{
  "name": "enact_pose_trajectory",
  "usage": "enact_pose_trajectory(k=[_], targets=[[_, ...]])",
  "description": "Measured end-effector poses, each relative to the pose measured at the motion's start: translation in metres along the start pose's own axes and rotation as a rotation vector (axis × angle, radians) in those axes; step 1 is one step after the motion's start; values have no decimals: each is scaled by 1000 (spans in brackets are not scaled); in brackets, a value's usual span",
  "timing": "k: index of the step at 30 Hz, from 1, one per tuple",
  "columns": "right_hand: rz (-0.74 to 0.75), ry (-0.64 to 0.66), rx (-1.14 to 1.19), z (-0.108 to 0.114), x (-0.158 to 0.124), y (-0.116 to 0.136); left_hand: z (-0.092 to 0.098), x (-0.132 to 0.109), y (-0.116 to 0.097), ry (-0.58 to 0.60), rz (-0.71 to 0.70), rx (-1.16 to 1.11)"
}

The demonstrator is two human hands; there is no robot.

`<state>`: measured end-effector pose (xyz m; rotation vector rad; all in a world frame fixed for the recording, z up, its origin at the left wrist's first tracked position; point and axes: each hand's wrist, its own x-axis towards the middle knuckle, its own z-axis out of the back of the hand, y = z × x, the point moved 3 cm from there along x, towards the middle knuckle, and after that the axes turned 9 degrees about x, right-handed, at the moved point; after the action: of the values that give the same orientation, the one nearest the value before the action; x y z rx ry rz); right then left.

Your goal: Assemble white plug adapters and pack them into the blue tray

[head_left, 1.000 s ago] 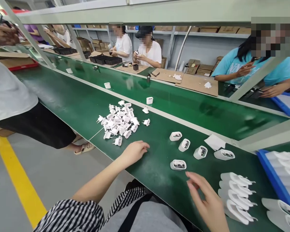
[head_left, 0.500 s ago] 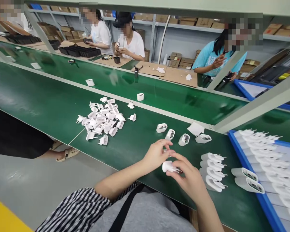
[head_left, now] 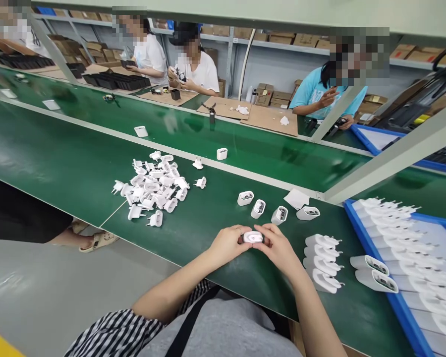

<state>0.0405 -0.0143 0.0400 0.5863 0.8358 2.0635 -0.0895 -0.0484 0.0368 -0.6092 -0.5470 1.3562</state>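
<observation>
Between my two hands, over the near part of the green bench, is a white charger [head_left: 253, 237], its oval end facing up. My left hand [head_left: 228, 244] grips its left side, fingers closed around it. From the right, my right hand [head_left: 278, 246] closes on the same piece; its lower body is hidden by the fingers. Just beyond stand several open white charger housings [head_left: 258, 208] with circuit parts showing inside. A heap of white plug caps [head_left: 158, 183] with two pins lies to the left.
Closed chargers [head_left: 323, 258] stand in a row at right, beside two open housings [head_left: 375, 280]. A blue-edged tray [head_left: 401, 307] holds many more. A slanted metal post [head_left: 394, 148] rises at right. Beyond the belt [head_left: 178, 126], several co-workers sit at cardboard mats.
My right hand has brought the pinned plug cap left and up to my left hand. Both hands now close around one charger. The view has shifted slightly.
</observation>
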Motion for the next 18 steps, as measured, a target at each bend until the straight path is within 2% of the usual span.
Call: enact_pose_trajectory(k=[4, 8, 10, 13, 18], targets=[[1, 38, -9, 2, 0, 0, 4, -2, -2, 54, -57, 92], [12, 140, -120, 6, 6, 12, 8, 2, -9, 96, -69, 360], [-23, 204, -234, 7, 13, 19, 11, 10, -14, 167, -67, 463], [-66, 306, -374, 7, 26, 26, 16, 26, -22, 335, -110, 510], [-77, 466, -345, 0, 45, 22, 23, 45, -25, 507, -94, 490]])
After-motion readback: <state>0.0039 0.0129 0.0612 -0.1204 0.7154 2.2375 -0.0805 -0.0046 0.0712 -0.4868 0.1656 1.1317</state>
